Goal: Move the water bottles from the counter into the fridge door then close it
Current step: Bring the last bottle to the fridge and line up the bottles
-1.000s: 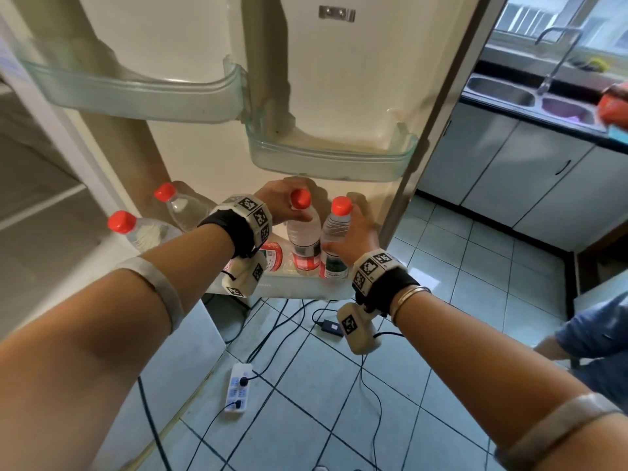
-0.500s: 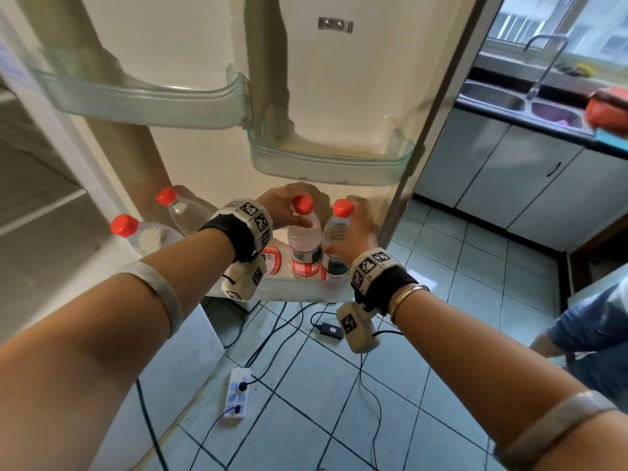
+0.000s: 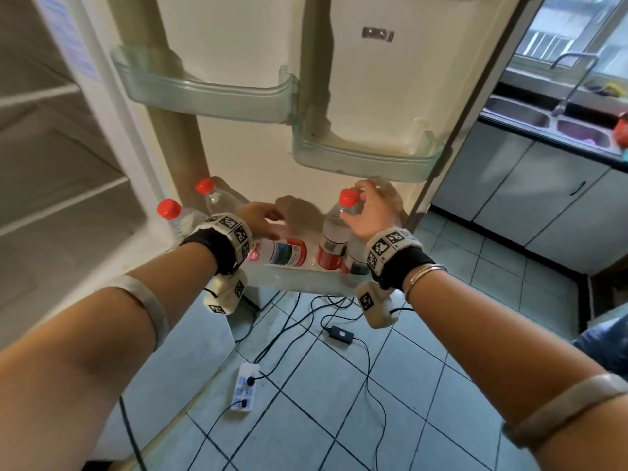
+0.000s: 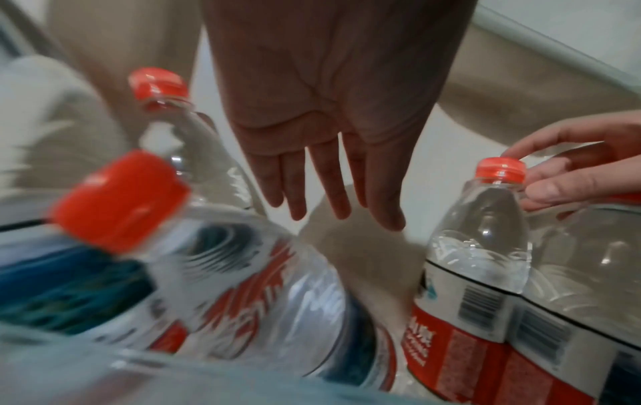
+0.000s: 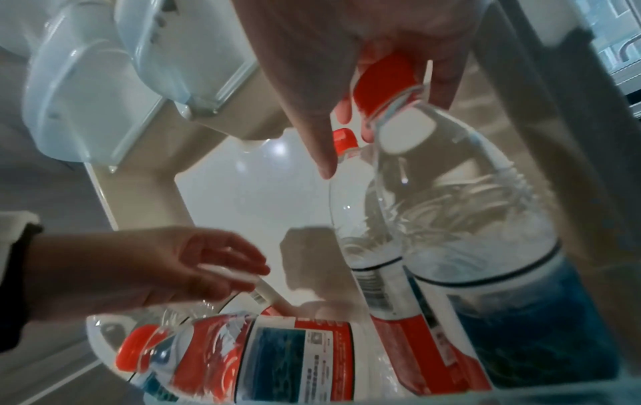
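The fridge door stands open, and its bottom shelf point(image 3: 306, 280) holds several red-capped water bottles. Two upright bottles point(image 3: 334, 232) stand together at the right end. My right hand point(image 3: 372, 212) grips the cap of the rightmost bottle point(image 5: 468, 219), and its fingertips touch the neighbour's cap point(image 4: 499, 170). A third bottle point(image 3: 282, 253) lies tilted in the middle, cap toward me. Just above it hovers my left hand point(image 3: 260, 220), fingers straight point(image 4: 322, 178) and holding nothing. Two more bottles point(image 3: 169, 210) point(image 3: 217, 198) stand at the left end.
Two clear door bins point(image 3: 210, 93) point(image 3: 367, 158) hang above the bottles. The fridge's inner shelves point(image 3: 51, 198) are at the left. A power strip point(image 3: 244, 385) and cables lie on the tiled floor. A sink counter point(image 3: 543, 120) and another person's blue sleeve point(image 3: 605, 345) are at the right.
My left hand has let go of the middle bottle's cap and moved left over the tilted bottle. The right hand and the two upright bottles have shifted toward the shelf's right end.
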A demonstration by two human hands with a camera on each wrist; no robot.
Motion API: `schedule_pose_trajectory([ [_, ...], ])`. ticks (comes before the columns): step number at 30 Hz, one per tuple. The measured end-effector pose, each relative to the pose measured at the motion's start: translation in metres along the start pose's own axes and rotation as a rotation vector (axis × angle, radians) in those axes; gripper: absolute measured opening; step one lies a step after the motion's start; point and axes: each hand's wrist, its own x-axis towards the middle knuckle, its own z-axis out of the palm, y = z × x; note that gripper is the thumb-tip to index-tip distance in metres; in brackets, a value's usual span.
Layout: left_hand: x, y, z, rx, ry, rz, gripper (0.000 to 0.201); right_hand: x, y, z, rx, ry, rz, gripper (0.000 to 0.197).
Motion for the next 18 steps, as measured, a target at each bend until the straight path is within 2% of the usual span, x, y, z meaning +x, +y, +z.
schedule_pose_trajectory([
  [6,-0.015,-0.03,-0.005,0.189,0.015,-0.117,0.049,0.014,-0.01,0.003,-0.221,0.012,-0.042,0.041],
  [9,-0.018,-0.036,-0.014,0.202,0.021,-0.192,0.052,0.016,-0.012,0.003,-0.229,-0.01,-0.04,0.031],
  [11,-0.021,-0.039,-0.02,0.191,0.044,-0.228,0.047,0.018,-0.012,0.003,-0.211,-0.017,-0.031,0.028],
  [16,-0.016,-0.011,-0.042,0.011,0.218,-0.165,0.028,0.022,-0.008,0.014,-0.169,-0.066,-0.016,0.028],
  [18,-0.012,0.009,-0.051,-0.01,0.248,-0.12,0.028,0.022,-0.009,0.015,-0.14,-0.088,0.002,0.029],
])
